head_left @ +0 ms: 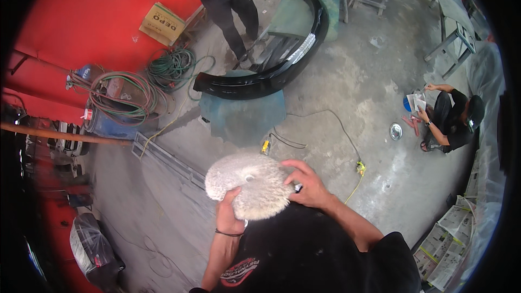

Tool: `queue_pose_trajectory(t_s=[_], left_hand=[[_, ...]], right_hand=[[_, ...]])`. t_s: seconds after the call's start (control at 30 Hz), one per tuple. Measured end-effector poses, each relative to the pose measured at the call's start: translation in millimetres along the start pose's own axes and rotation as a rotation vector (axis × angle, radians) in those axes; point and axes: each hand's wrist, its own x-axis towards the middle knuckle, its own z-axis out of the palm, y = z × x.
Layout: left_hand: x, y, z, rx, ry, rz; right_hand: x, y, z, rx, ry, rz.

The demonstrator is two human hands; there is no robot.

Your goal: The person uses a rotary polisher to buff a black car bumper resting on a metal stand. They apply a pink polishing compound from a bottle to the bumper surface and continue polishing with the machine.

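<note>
A round, off-white wool buffing pad point(263, 195) with a small hole in its middle is in front of my chest, its shaggy face up. My left hand point(228, 214) grips its near left edge, thumb on top and fingers mostly hidden beneath. At the right edge, my right hand point(308, 185) holds the rim between bent fingers and thumb. The fingertips partly disappear behind the pad. A dark band circles my left wrist.
Ahead, a black curved car bumper point(247, 88) rests over greenish sheets point(244, 119), and a person point(230, 8) stands behind it. Cables point(347, 135) cross the concrete floor. Coiled hoses point(133, 95) are at left. Another person point(453, 116) squats at right near a metal bowl point(395, 131).
</note>
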Motion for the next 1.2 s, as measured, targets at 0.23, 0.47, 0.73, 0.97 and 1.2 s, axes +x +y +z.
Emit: queue_pose_trajectory(t_s=[0.23, 0.47, 0.73, 0.97, 1.2], left_hand=[[-31, 25, 69, 0.302, -0.13, 0.003], [-91, 98, 130, 0.421, -0.32, 0.047], [-86, 170, 137, 0.932, -0.95, 0.725], [19, 48, 140, 0.928, -0.819, 0.617], [82, -59, 119, 0.796, -0.531, 0.049]], right_hand=[[9, 40, -41, -0.548, -0.3, 0.2], [66, -16, -79, -0.033, -0.516, -0.017], [36, -59, -98, 0.614, -0.378, 0.156], [-28, -4, -98, 1.672, -0.484, 0.671], [-73, 39, -84, 1.773, -0.305, 0.962]])
